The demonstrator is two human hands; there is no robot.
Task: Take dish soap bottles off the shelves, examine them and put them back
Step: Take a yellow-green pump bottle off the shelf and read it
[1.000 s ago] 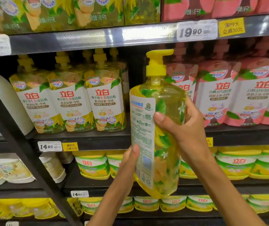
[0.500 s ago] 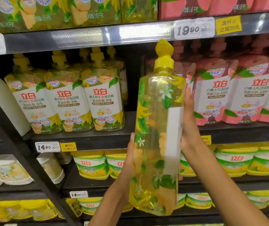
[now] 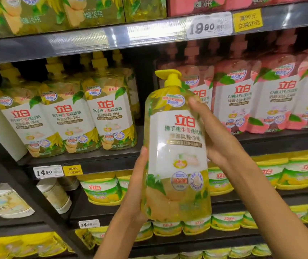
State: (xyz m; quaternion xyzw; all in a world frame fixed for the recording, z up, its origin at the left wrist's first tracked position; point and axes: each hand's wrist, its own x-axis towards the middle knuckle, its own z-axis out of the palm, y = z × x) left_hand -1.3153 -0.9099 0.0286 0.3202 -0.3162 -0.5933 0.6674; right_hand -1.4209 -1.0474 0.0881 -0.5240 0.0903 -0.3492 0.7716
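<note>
I hold a large yellow dish soap bottle (image 3: 177, 146) upright in front of the shelves, its white front label facing me and its yellow pump pointing left. My left hand (image 3: 136, 186) cups the bottle's lower left side. My right hand (image 3: 214, 133) grips its right side, thumb on the upper front. Behind it, the middle shelf (image 3: 97, 159) carries a row of matching yellow bottles (image 3: 108, 116), with a dark gap right of them where the held bottle partly blocks the view.
Pink dish soap bottles (image 3: 243, 101) fill the middle shelf's right half. Boxed yellow and pink packs sit on the top shelf (image 3: 93, 40). Short yellow-green tubs (image 3: 102, 189) line the lower shelves. A dark diagonal upright (image 3: 18, 174) divides off the left bay with white items.
The bottle has turned in my hands from its back label, through its narrow side, to its front label. It also sits a little lower and further right in view.
</note>
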